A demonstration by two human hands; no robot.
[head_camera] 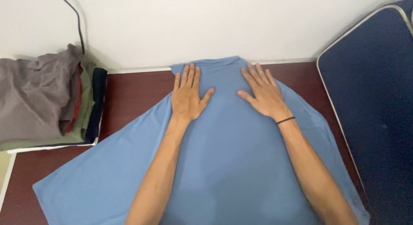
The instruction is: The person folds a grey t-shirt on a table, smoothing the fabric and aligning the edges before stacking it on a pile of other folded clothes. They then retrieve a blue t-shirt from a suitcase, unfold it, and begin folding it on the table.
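Blue garment point(223, 165) lengthwise toward the wall — left hand point(186, 96), right hand point(263, 94) flat on it, grip released.

A plain light-blue garment point(232, 165) covers a dark reddish-brown table point(133, 94). At far left, the clothes pile point(47, 100) shows grey on top, with red, olive-green and navy edges. On the right stands a navy panel point(378, 113) with a pale rim. The wall point(193, 23) is white, and the wristband point(285, 120) black.

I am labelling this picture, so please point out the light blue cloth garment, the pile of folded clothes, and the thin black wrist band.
Light blue cloth garment point(232, 165): head view, its flat middle.
Pile of folded clothes point(38, 96): head view, grey top piece.
Thin black wrist band point(285, 120): head view, its visible strand.
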